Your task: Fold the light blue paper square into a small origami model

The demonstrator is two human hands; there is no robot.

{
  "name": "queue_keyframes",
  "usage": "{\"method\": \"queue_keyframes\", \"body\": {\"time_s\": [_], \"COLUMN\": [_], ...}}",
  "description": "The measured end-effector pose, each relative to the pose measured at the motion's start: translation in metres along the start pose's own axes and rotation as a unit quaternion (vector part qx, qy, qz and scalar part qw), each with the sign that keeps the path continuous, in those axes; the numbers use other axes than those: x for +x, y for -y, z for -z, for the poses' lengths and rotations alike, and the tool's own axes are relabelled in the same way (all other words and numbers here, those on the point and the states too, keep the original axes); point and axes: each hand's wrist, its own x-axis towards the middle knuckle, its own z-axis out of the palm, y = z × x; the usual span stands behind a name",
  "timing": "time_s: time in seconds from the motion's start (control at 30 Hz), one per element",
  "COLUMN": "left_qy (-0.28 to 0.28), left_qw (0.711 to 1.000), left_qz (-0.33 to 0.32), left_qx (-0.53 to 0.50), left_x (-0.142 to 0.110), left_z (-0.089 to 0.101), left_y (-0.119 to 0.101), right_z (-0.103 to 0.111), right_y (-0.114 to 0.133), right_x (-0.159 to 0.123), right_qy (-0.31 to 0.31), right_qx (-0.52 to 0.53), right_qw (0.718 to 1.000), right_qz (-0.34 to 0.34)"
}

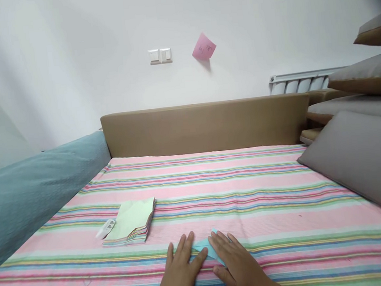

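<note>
Both hands press flat on the striped sheet (265, 183), palms down, with the blue paper (210, 246) between and partly under them. The left hand (183, 274) has its fingers spread apart, its index finger and thumb nearest the paper — one fingertip touches its edge. The right hand (235, 262) covers the paper's right side, its fingers closer together and only slightly parted, its thumb held off to the side. Neither hand is clamped on anything. The paper is folded, with pointed corners showing beyond the fingers.

Farther off and to the left lies a stack of paper (132, 220), pale green on top, with a small white packet (106, 229) just beside it. A blue-covered armrest (45, 179) runs along the left — a brown backrest (205, 127) along the far side, gray cushions (363, 158) on the right. On the wall (106, 38) are white switches (160, 56) and a pink note (203, 47).
</note>
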Motion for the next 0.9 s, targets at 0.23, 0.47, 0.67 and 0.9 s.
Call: {"method": "queue_keyframes", "body": {"time_s": [0.23,0.47,0.67,0.9], "left_qy": [-0.002,-0.065,-0.136,-0.129], "left_qw": [1.0,0.993,0.968,0.951], "left_qz": [0.013,0.055,0.151,0.223], "left_qx": [-0.007,-0.08,-0.15,-0.171], "left_x": [-0.012,-0.004,0.016,0.027], "left_z": [0.007,0.01,0.005,0.01], "left_y": [0.007,0.013,0.014,0.003], "right_z": [0.001,-0.003,-0.007,-0.012], "right_y": [0.003,0.001,-0.002,-0.004], "right_x": [0.0,0.002,0.001,0.001], "right_qy": [0.018,0.015,-0.008,-0.052], "right_qx": [-0.004,-0.028,-0.058,-0.095], "right_qw": [1.0,0.999,0.998,0.994], "right_qz": [-0.015,-0.005,0.007,0.032]}}
